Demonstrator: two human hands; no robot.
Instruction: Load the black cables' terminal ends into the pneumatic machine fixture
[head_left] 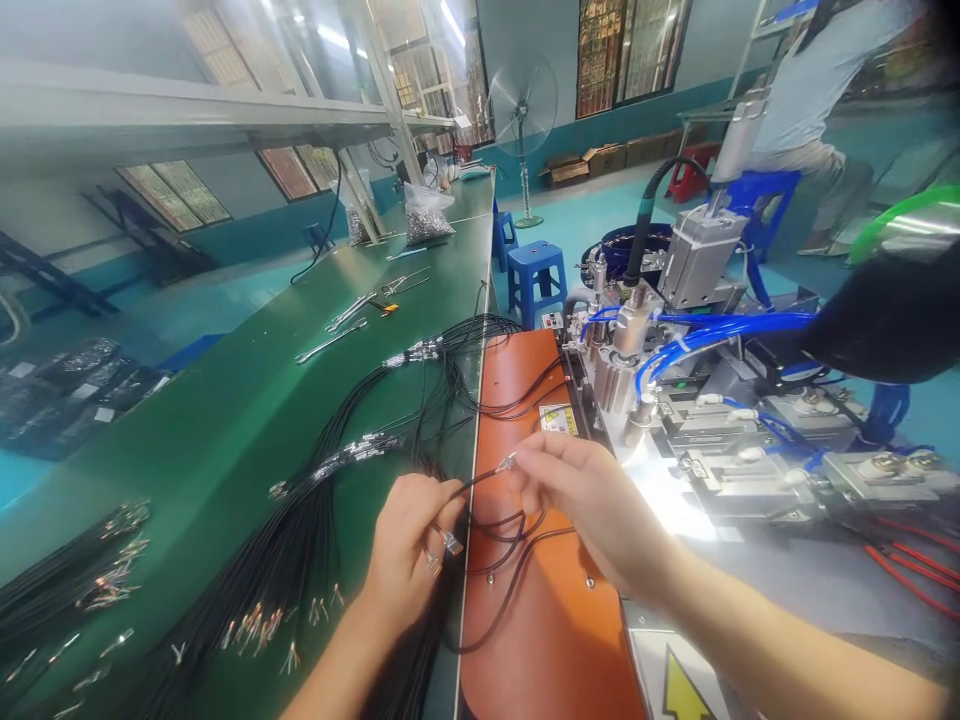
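Note:
My left hand point(409, 525) is closed around thin black cables; two small plugs with coppery tips point(451, 543) stick out below its fingers. Between the hands runs one black cable point(480, 479), its end fitted with a small shiny connector point(507, 461). My right hand point(574, 485) pinches that connector between thumb and fingertips, above the orange-brown cover point(540, 630). More black cables point(517, 535) loop over this cover beneath my hands. To the left, on the green table point(232, 480), lie bundles of black cables point(259, 545), some with shiny connectors point(356, 455), others with bare copper ends point(255, 627).
A machine with metal cylinders point(619, 385) and blue air hoses point(720, 330) stands at the right. Wrenches point(330, 342) and a bag of small metal parts point(426, 215) lie farther back on the table. Beyond are a blue stool point(536, 275), a fan point(523, 110) and a person point(817, 110).

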